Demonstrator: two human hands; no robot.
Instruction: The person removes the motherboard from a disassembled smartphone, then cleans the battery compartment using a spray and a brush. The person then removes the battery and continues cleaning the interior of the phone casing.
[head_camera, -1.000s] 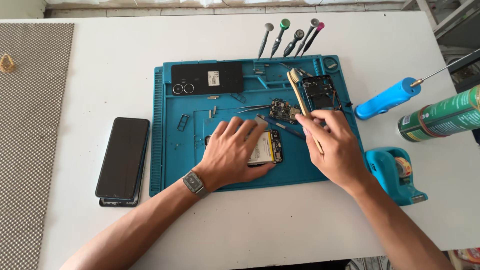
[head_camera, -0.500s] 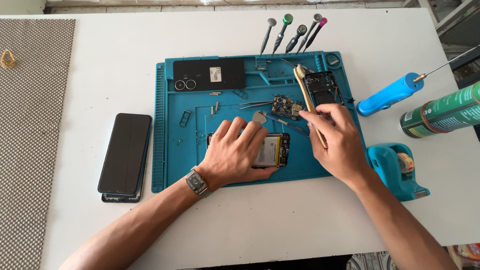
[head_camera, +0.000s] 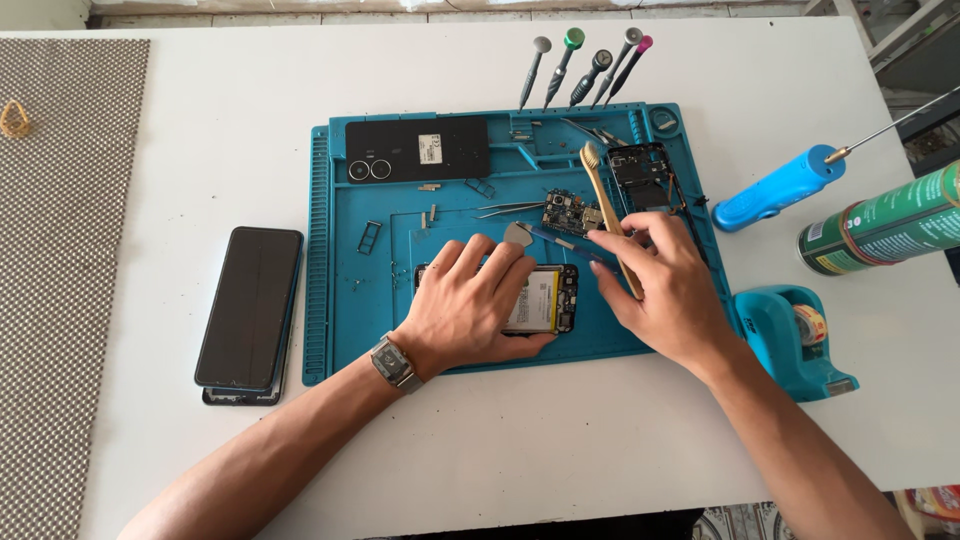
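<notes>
My left hand lies flat on an opened phone whose battery shows, pressing it down on the blue work mat. My right hand grips a tan brush that points away from me. It also holds a thin blue-handled tool, whose flat grey tip rests just beyond my left fingertips. A small circuit board lies right behind the tool.
The mat also holds a black back cover, a phone frame, tweezers and small parts. Several screwdrivers lie behind it. Stacked black phones lie left; a blue powered driver, green can and tape dispenser sit right.
Both hands stay nearly where they were. My right hand has shifted slightly, and the tool's grey tip now shows clearly beside my left fingers.
</notes>
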